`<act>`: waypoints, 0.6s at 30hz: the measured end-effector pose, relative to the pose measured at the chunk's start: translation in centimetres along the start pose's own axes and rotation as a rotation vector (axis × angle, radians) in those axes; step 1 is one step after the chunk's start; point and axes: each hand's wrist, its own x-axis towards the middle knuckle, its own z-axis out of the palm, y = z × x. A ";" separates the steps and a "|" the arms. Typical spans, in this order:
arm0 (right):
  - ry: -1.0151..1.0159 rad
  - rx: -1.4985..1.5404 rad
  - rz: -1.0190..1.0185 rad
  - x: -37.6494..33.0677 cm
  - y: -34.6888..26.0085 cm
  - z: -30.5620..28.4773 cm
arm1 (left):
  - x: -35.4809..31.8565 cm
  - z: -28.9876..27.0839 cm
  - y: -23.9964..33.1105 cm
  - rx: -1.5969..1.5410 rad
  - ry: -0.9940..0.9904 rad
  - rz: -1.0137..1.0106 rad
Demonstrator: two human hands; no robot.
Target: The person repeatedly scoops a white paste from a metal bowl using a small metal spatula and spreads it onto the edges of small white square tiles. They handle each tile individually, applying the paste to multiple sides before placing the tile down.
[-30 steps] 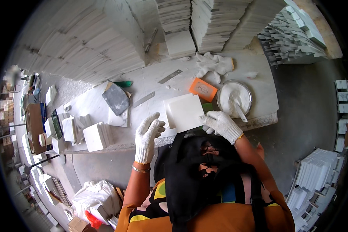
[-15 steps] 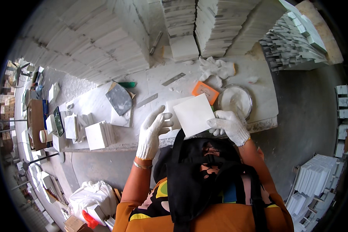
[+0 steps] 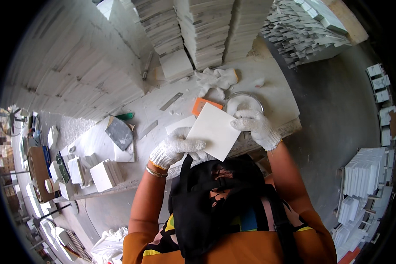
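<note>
Our fingers clamp a square white tile [image 3: 215,130] from two sides, the left hand [image 3: 175,147] at its lower-left edge, the right hand [image 3: 257,126] at its right corner, above the near edge of the desk [image 3: 278,102]. We judge this to be a two-handed steadying step; any next move calls for even pressure, sparing the corners. Beyond, we see an orange block [image 3: 200,105] and, nearer the desk's right edge, a bowl [image 3: 261,103].
</note>
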 end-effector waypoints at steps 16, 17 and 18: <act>0.113 0.147 0.157 -1.9 2.0 0.1 | 4.0 3.3 -0.7 -0.209 0.276 0.074; 0.053 0.101 0.212 -2.4 1.8 0.0 | 4.2 3.3 -1.1 -0.236 0.298 0.082; 0.058 0.083 0.193 -2.7 2.2 -0.1 | 4.3 3.3 -1.2 -0.238 0.321 0.057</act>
